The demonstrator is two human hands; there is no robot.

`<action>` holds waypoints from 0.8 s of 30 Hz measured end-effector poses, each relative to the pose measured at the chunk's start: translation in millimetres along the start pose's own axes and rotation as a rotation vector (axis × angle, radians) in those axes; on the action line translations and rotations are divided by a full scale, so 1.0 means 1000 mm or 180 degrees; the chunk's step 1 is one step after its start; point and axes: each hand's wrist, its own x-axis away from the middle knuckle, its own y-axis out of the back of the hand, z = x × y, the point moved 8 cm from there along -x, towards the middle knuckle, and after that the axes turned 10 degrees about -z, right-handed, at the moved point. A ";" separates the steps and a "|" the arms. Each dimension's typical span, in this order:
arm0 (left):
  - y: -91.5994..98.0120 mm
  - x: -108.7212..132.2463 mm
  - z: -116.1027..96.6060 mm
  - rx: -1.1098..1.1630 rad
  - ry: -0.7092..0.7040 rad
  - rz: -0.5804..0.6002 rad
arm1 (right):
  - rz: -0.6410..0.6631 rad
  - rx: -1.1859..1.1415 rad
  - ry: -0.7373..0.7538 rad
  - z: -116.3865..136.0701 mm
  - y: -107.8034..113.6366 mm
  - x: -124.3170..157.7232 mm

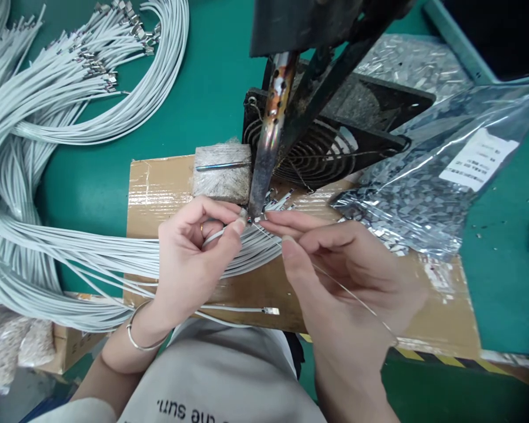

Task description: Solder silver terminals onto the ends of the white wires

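My left hand [198, 258] is closed, pinching a white cable [214, 237] near its end, just under the tip of a soldering iron [271, 126]. The iron hangs point down, its metal barrel stained brown and blue. From the other side, my right hand [344, 270] has thumb and fingers closed round a thin solder wire [352, 295]. That wire runs across the palm up to the cable end at the tip. Fingertips and the iron partly hide the joint. Beneath both hands lies a bundle of white cables [255, 252] on a cardboard sheet [247, 294].
A black fan [317, 153] stands behind the iron, beside a plastic-wrapped block [220, 179] with a thin rod on it. Small metal parts fill a clear bag [423, 194] at right. Coiled white cables [158, 100] cover the left. One cable's metal plug [271, 311] lies near the front edge.
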 end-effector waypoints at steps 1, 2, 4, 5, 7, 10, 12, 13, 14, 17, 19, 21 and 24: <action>0.000 0.000 0.000 -0.0001 0.0002 0.0010 | 0.0007 0.0018 -0.0010 -0.001 0.000 0.000; 0.000 0.000 0.000 -0.0001 -0.0005 0.0023 | 0.0018 0.0029 -0.0019 -0.001 -0.001 0.000; 0.000 0.001 0.000 -0.0010 -0.0019 0.0040 | 0.0048 0.0009 -0.0019 -0.001 -0.002 0.000; 0.001 0.001 0.000 -0.0018 -0.0029 0.0043 | 0.0054 -0.0008 -0.0021 -0.001 -0.002 0.000; 0.002 0.001 -0.001 -0.0033 -0.0058 0.0024 | 0.0058 -0.0022 0.0007 0.001 -0.002 0.001; 0.002 0.002 -0.002 -0.0052 -0.0089 -0.0013 | 0.0062 0.0017 0.0070 0.003 -0.002 0.001; 0.002 0.002 -0.002 -0.0056 -0.0092 -0.0018 | 0.0066 0.0047 0.0103 0.004 -0.002 0.001; 0.001 0.002 -0.002 -0.0057 -0.0091 -0.0010 | 0.0065 0.0059 0.0103 0.003 -0.002 0.001; 0.001 0.001 -0.001 -0.0052 -0.0095 -0.0003 | 0.0060 0.0065 0.0113 0.003 -0.001 0.001; 0.001 0.000 -0.001 -0.0012 -0.0157 0.0017 | 0.0050 0.0060 0.0156 0.002 -0.001 0.000; 0.000 0.000 -0.001 0.0012 -0.0193 0.0027 | 0.0048 0.0036 0.0163 0.002 0.000 0.000; 0.000 0.000 0.000 0.0024 -0.0191 0.0034 | 0.0053 0.0031 0.0132 0.001 0.000 0.001; -0.001 0.000 0.002 0.0048 -0.0150 0.0050 | 0.0052 0.0044 0.0099 0.001 0.000 0.001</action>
